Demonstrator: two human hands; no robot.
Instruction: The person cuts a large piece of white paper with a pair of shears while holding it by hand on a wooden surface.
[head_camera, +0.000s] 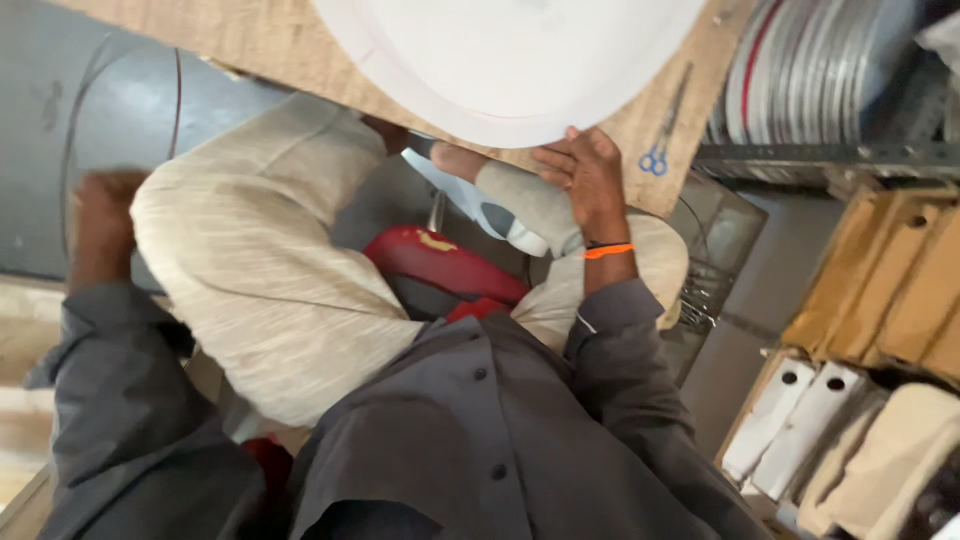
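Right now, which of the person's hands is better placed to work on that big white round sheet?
Probably the right hand: it already rests at the edge of the white round sheet on the brown board. The left hand is blurred, far off to the side, touching nothing visible.

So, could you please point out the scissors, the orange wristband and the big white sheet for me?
scissors (657, 160): head view, on the blue handles.
orange wristband (609, 251): head view, middle of the band on the right wrist.
white sheet (510, 60): head view, bare middle of the sheet on the wooden board.
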